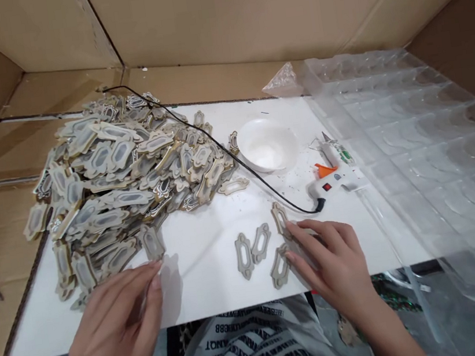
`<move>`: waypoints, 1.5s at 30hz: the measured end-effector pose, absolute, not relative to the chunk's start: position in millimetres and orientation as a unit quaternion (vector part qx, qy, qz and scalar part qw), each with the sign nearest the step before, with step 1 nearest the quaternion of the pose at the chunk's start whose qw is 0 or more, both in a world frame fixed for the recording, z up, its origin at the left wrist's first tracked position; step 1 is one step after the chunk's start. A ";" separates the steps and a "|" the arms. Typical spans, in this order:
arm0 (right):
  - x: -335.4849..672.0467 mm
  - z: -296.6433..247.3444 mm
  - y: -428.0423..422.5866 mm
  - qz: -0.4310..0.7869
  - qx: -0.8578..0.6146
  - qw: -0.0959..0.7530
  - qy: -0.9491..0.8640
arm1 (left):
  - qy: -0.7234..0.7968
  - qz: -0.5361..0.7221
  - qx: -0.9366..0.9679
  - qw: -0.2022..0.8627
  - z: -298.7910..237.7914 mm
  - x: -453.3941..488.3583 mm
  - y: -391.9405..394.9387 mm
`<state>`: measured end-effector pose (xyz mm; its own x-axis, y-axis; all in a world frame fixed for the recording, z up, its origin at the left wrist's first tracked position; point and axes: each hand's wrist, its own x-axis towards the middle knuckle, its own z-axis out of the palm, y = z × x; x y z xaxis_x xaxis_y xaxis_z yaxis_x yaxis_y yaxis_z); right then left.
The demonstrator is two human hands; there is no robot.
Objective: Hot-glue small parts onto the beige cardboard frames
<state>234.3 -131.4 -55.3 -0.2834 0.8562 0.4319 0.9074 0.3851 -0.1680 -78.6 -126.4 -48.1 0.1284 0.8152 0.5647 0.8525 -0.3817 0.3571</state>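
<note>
My left hand [122,318] is closed in a pinch at the pile's front edge. Its fingertips grip the lower end of a grey ornamental label frame [152,242], held tilted with its upper part showing. My right hand [333,256] is open over the white board, thumb and index finger apart. Its index fingertip touches or nearly touches a label frame [279,218], and the thumb tip is at the end of another label frame [280,267]. Beside them lie two more grey label frames, one upright in view [244,256] and one slanted [261,243].
A big heap of label frames [119,176] covers the board's left side. A white bowl [267,146] stands behind centre. A white glue gun [334,182] lies at right, its black cable [215,140] crossing the heap. A clear compartment tray [416,137] fills the right; cardboard walls [242,14] enclose the back.
</note>
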 end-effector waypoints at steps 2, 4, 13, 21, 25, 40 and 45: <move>230.0 -52.7 -132.6 -0.052 -0.555 0.245 -0.793 | -0.566 -0.364 -0.739 0.033 -48.7 -78.1 -127.1; 223.8 -50.1 -134.1 -0.036 -0.550 0.258 -0.794 | -0.588 -0.353 -0.727 0.023 -47.6 -77.0 -128.1; 189.5 -43.6 -127.4 0.050 -0.496 0.236 -0.834 | -0.622 -0.384 -0.682 0.006 -59.5 -84.8 -140.1; 183.2 -41.0 -112.9 0.118 -0.491 0.191 -0.842 | -0.589 -0.417 -0.691 0.022 -69.5 -94.8 -137.4; 188.9 -39.3 -109.8 0.149 -0.493 0.229 -0.826 | -0.607 -0.389 -0.693 -0.009 -67.7 -96.3 -138.8; 197.5 -39.5 -116.2 0.127 -0.528 0.250 -0.801 | -0.653 -0.358 -0.666 -0.051 -54.6 -66.5 -153.4; 182.1 -41.6 -114.3 0.071 -0.523 0.186 -0.828 | -0.661 -0.345 -0.665 -0.047 -50.7 -37.4 -167.7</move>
